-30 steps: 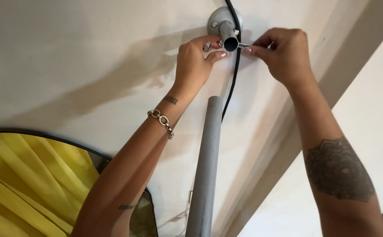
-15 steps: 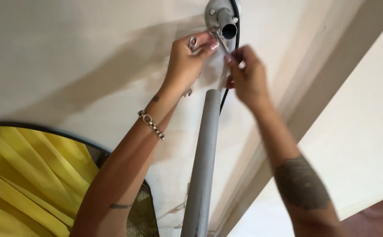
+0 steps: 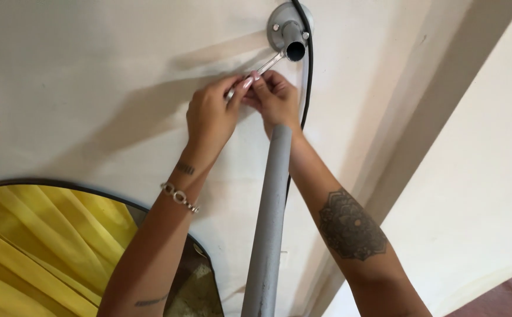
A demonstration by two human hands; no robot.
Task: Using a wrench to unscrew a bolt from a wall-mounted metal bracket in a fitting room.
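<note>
A grey round flange (image 3: 279, 26) with a short pipe stub (image 3: 294, 44) is fixed to the white wall at the top. A thin metal wrench (image 3: 266, 63) reaches from the stub's base down to my hands. My left hand (image 3: 212, 111) and my right hand (image 3: 273, 97) both pinch the wrench's lower end, fingertips touching. A bracelet sits on my left wrist. My right forearm carries a round tattoo.
A long grey pipe (image 3: 270, 223) runs up from the bottom edge and ends just below my right hand. A black cable (image 3: 307, 70) hangs beside the flange. A dark-framed mirror (image 3: 44, 246) reflecting yellow curtain fills the lower left. A wall corner runs diagonally at the right.
Both hands have dropped from the pipe stub to a spot lower and left. The wrench now angles down from the stub, held by both hands together.
</note>
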